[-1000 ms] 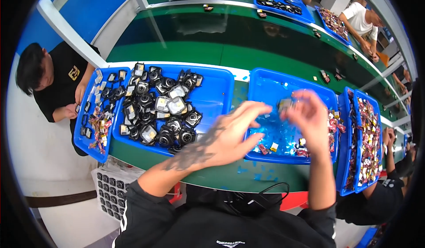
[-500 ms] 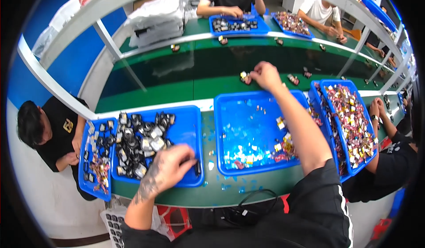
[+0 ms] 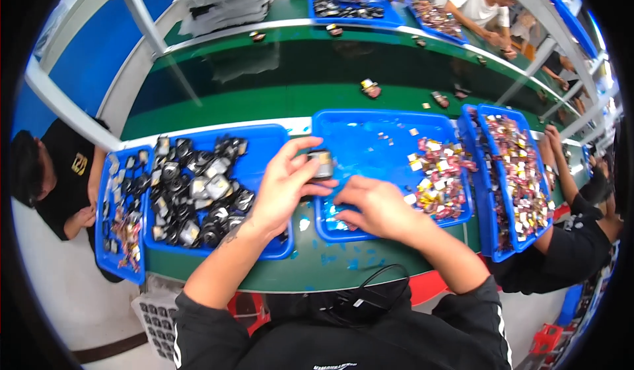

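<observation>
My left hand point(image 3: 281, 188) is pinched round a small black housing point(image 3: 321, 163) with a pale, shiny face, held over the left rim of the middle blue tray point(image 3: 389, 118). To its right, my right hand point(image 3: 380, 205) hovers low over the same tray, slightly blurred. Its bent fingers point left with a gap between them, and I make out nothing gripped. A pinkish piece point(image 3: 350, 219) lies just under those fingertips. In that tray's right part is a heap of small reddish, yellow and white components point(image 3: 439, 178). Black housings point(image 3: 205, 188) fill much of the blue tray on the left.
A green conveyor belt point(image 3: 264, 106) runs beyond the trays, carrying scattered assembled pieces point(image 3: 371, 89). Stacked blue trays of components point(image 3: 518, 172) stand at right, a smaller mixed tray point(image 3: 125, 211) at left. Metal frame posts point(image 3: 144, 20) rise nearby. Several people work around the line.
My right hand has drawn back from the belt to the middle tray, leaving a piece on the belt. My left hand has moved right from the housings tray, now holding a black housing.
</observation>
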Tool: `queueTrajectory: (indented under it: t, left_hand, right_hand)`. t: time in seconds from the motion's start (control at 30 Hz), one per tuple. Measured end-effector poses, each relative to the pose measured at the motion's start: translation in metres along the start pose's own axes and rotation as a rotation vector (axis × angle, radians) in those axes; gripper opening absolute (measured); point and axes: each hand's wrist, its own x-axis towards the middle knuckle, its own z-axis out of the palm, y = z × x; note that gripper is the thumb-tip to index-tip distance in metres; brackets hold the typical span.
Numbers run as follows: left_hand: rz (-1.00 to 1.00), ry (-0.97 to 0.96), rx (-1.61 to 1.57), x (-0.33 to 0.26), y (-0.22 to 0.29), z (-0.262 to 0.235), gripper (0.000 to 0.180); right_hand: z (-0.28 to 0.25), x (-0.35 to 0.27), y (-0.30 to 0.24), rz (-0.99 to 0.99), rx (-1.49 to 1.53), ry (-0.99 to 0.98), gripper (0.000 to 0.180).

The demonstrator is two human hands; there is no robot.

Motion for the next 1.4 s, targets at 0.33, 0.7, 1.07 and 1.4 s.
queueTrajectory:
  t: [0.33,0.7,1.07,1.4]
  left_hand:
    - [0.109,0.093,0.267,-0.009,-0.010,-0.003,0.035]
    - [0.433,-0.100,0.762,-0.019,-0.024,-0.008,0.018]
    - [0.470,-0.091,0.847,-0.028,-0.018,0.003,0.010]
    - [0.872,0.056,1.289,-0.018,-0.021,0.018,0.018]
  right_hand:
    - [0.009,-0.004,-0.003,0.055,0.157,0.254,0.014]
    - [0.017,-0.001,-0.019,0.071,0.755,0.530,0.010]
    - [0.006,-0.010,-0.028,0.086,0.701,0.469,0.012]
    - [-0.008,0.005,0.014,0.386,1.006,-0.084,0.020]
